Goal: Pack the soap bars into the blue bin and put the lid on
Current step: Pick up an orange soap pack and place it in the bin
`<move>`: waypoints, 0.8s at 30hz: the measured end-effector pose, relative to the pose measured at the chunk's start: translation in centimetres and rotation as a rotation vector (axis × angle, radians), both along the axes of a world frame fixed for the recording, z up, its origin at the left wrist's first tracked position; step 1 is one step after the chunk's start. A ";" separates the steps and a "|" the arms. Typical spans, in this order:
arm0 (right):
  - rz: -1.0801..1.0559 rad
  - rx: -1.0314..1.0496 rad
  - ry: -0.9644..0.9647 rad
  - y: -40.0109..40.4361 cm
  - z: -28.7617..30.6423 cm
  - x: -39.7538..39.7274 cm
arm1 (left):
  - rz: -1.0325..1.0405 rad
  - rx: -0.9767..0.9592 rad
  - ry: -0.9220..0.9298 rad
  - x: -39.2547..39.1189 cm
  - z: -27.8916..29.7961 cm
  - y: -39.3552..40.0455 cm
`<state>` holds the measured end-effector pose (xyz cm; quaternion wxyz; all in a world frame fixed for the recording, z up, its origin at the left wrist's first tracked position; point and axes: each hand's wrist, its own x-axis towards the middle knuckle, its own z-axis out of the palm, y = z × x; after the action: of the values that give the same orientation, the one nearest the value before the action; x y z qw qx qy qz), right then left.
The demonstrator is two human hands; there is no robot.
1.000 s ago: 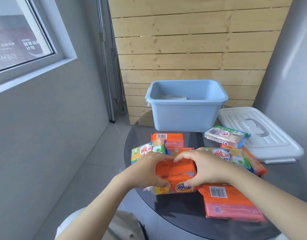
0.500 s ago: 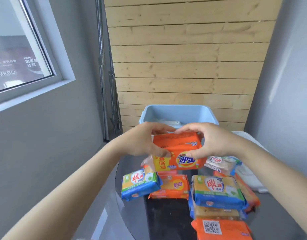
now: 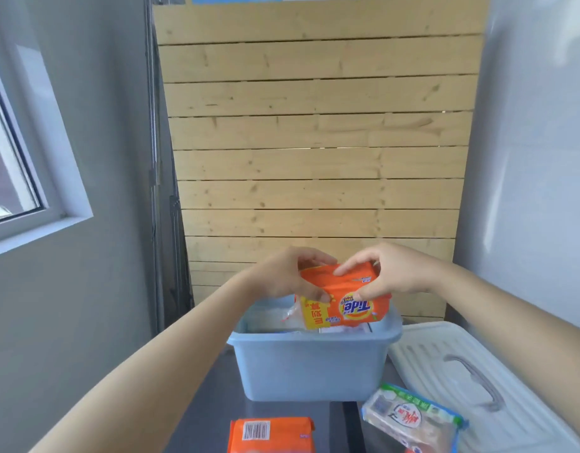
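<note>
Both hands have lifted the orange soap pack (image 3: pixel 342 300) up off the counter (image 3: pixel 203 410), and now it hangs over the open blue bin (image 3: pixel 310 367). Closest on the counter lie an orange soap bar (image 3: pixel 270 434) with a barcode and a clear-wrapped soap bar (image 3: pixel 411 416). The white lid (image 3: pixel 478 380) lies flat just right of the bin. Farther off, the left hand (image 3: pixel 287 276) grips the pack's left end, fingers curled on top, thumb on the front. The right hand (image 3: pixel 391 273) pinches the right end. Some wrapped things lie in the bin already. A wooden wall (image 3: pixel 314 142) stands behind.
</note>
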<state>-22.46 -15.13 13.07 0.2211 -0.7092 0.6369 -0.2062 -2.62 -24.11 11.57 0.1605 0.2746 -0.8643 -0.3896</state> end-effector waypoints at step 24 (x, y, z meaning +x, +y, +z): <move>0.084 0.467 0.373 -6.6 -6.5 -0.3 | -0.152 0.035 -0.457 -4.7 -9.3 -4.8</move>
<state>-22.81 -21.77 6.56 0.2659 -0.6904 0.6669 0.0890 -7.31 -28.94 2.31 -0.0738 0.2923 -0.8895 -0.3433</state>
